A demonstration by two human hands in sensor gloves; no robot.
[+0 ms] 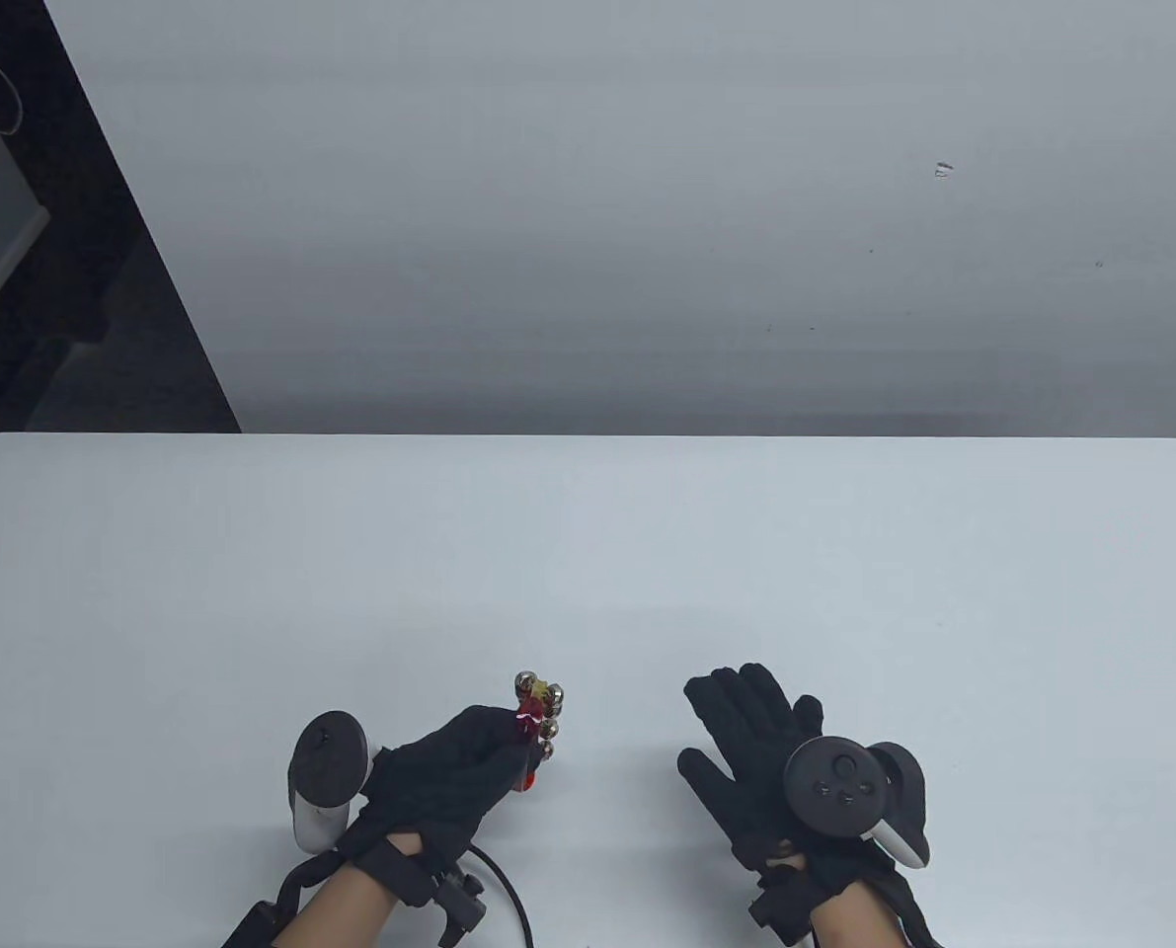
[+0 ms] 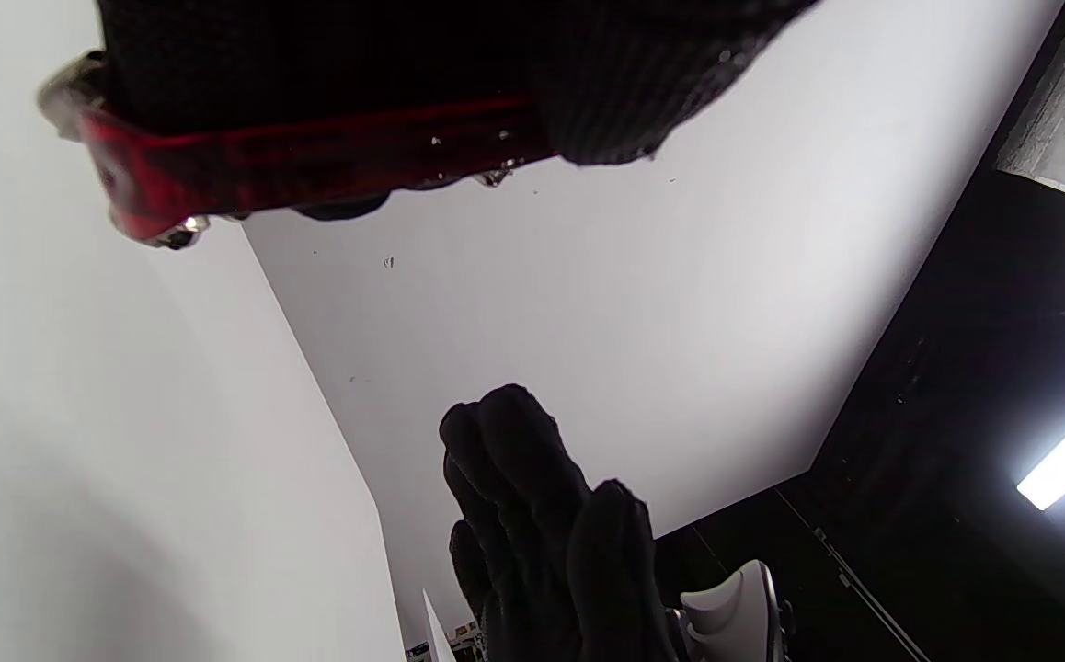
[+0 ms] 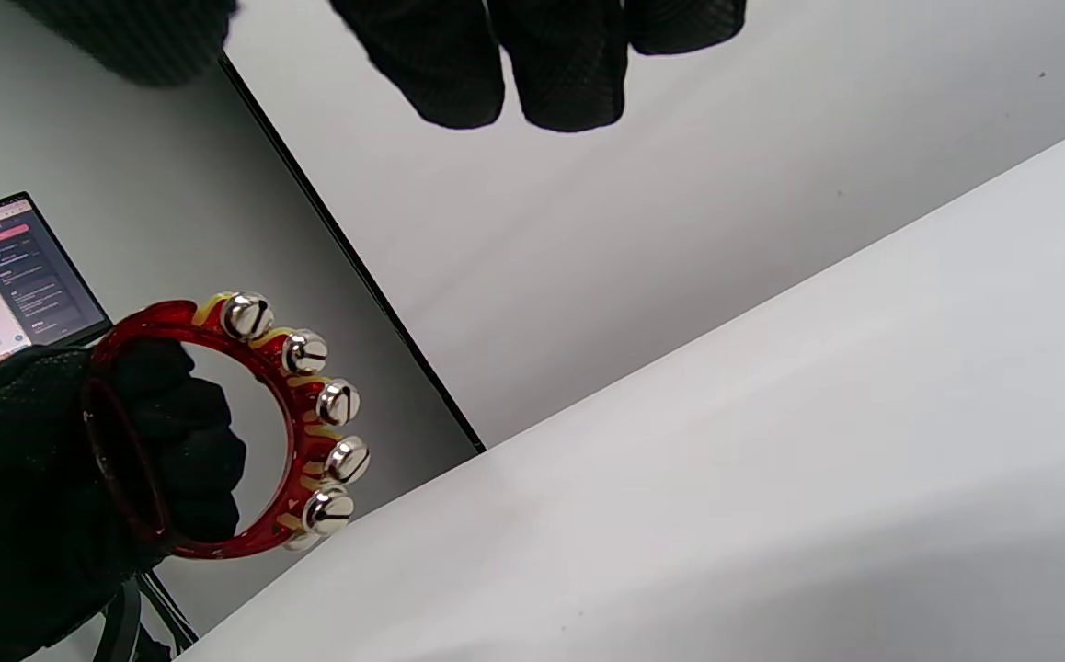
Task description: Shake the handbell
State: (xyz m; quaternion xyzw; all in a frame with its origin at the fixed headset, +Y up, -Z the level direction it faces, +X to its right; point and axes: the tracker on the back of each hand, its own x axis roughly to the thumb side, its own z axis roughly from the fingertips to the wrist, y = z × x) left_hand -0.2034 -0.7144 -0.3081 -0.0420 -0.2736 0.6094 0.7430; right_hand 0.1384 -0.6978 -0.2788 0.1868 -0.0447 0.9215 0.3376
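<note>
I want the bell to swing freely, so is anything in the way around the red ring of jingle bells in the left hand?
Nothing visible is. The left hand grips the red plastic ring handbell with silver jingle bells above the white table. The right hand, fingers spread, is off to its side, apart from it.

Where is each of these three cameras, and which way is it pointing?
Table view: from above and in front, looking down at the white table; both gloved hands enter from the bottom, the left hand gripping the red bell ring, the right hand flat and open.
Left wrist view: on the left wrist, looking across at the right hand.
Right wrist view: on the right wrist, looking back at the bell ring in the left hand.
Shared: all three show the bell ring.
</note>
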